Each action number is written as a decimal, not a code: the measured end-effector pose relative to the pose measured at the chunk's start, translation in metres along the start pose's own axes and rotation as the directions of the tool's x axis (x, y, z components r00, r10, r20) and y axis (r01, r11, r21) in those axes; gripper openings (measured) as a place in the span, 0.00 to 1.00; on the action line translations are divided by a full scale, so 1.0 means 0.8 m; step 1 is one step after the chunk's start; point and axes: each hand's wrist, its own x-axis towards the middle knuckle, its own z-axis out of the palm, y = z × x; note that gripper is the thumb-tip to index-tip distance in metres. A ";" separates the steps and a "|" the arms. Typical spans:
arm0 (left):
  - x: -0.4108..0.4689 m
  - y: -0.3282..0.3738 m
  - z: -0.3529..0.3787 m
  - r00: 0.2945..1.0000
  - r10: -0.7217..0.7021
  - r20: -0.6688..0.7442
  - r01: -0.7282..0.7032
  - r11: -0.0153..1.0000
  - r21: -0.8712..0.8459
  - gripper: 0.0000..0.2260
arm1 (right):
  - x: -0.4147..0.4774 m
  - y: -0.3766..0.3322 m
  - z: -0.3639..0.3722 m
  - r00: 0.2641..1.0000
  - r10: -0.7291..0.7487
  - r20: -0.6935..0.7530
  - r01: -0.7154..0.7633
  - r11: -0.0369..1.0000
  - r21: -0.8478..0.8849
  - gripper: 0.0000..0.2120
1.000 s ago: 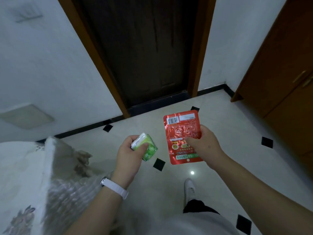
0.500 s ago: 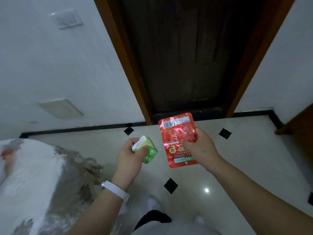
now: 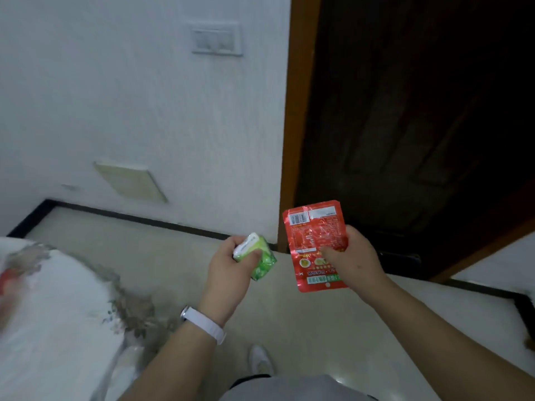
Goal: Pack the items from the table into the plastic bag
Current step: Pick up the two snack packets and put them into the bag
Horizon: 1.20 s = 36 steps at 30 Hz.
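Note:
My left hand (image 3: 225, 270) grips a small green and white packet (image 3: 256, 257) in front of me, thumb across its top. My right hand (image 3: 351, 263) pinches a flat red foil pouch (image 3: 314, 235) by its lower right part, the barcode end pointing up. Both are held above the floor, a short gap between them. No plastic bag is clearly visible; a table with a white floral cloth (image 3: 55, 308) lies blurred at the lower left.
A white wall with a switch plate (image 3: 215, 39) faces me, and a dark wooden door (image 3: 405, 125) in an orange-brown frame stands to the right. Pale tiled floor (image 3: 318, 328) stretches below; my white shoe (image 3: 260, 360) shows near the bottom.
The view has swung to the left: the door has slid to the right of the frame and more wall shows. Both hands keep their packets in the same hold.

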 end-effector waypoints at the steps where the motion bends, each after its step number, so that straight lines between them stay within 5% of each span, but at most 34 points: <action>1: 0.023 0.006 -0.016 1.000 0.005 -0.027 -0.005 1.000 0.002 0.06 | 0.018 -0.020 0.015 1.000 -0.031 0.006 0.031 0.999 0.010 0.14; 8: 0.121 0.026 -0.113 0.975 0.018 -0.223 -0.029 0.999 -0.046 0.06 | 0.109 -0.110 0.121 0.978 -0.110 0.178 0.104 0.994 0.041 0.13; 16: 0.209 0.007 -0.176 0.917 -0.116 -0.383 0.097 0.993 -0.068 0.05 | 0.233 -0.175 0.224 0.928 -0.173 0.331 0.178 0.984 0.014 0.10; 25: 0.363 0.039 -0.224 0.794 -0.143 -0.591 0.149 0.988 -0.039 0.07 | 0.403 -0.281 0.332 0.807 -0.244 0.538 0.249 0.966 0.065 0.11; 31: 0.422 0.051 -0.266 0.683 -0.174 -0.709 0.159 0.983 -0.088 0.06 | 0.476 -0.343 0.412 0.701 -0.281 0.656 0.322 0.945 0.061 0.11; 36: 0.406 0.043 -0.331 0.477 -0.208 -0.854 0.155 0.976 -0.151 0.06 | 0.466 -0.382 0.507 0.514 -0.276 0.812 0.405 0.913 0.054 0.10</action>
